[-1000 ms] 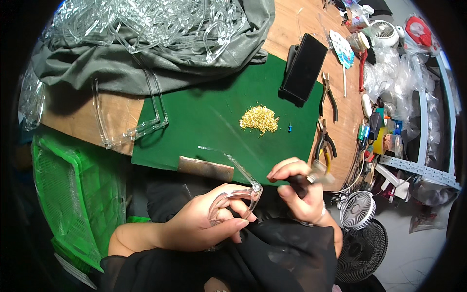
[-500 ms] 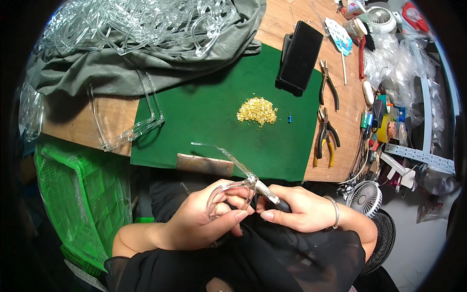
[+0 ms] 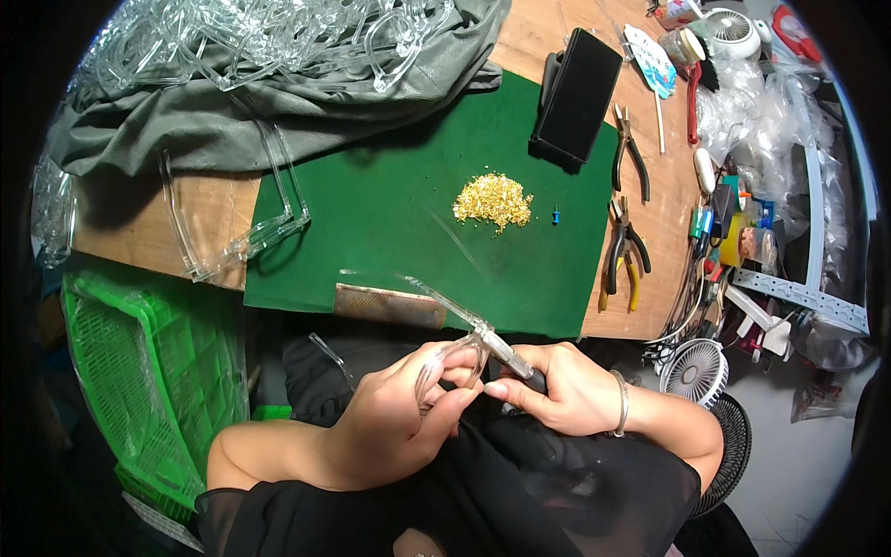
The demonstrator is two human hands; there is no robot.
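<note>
Over my lap, just off the table's front edge, my left hand (image 3: pixel 399 413) is closed around the rim of a clear plastic eyeglass frame (image 3: pixel 452 306), one temple reaching up over the green mat. My right hand (image 3: pixel 571 390) grips dark-handled pliers (image 3: pixel 504 351), whose metal jaws meet the frame at its corner, by the temple joint. Whether the jaws are closed on a part there is too small to tell. On the green mat (image 3: pixel 371 213) lies a heap of tiny gold-coloured metal pieces (image 3: pixel 494 200), with a small blue pin-like piece (image 3: pixel 556 215) beside it.
Many clear frames (image 3: pixel 278 42) are piled on grey cloth (image 3: pixel 371 107); one frame (image 3: pixel 249 246) lies at the mat's left. A black phone (image 3: pixel 580 97) and two pliers (image 3: pixel 629 158) (image 3: pixel 626 251) are at right. A flat brown block (image 3: pixel 390 305) sits at the front edge, a green crate (image 3: pixel 153 371) lower left.
The frame and the pliers have tilted slightly in my hands, and the temple has swung a little. My left hand has turned slightly. The pliers still meet the frame's corner.
</note>
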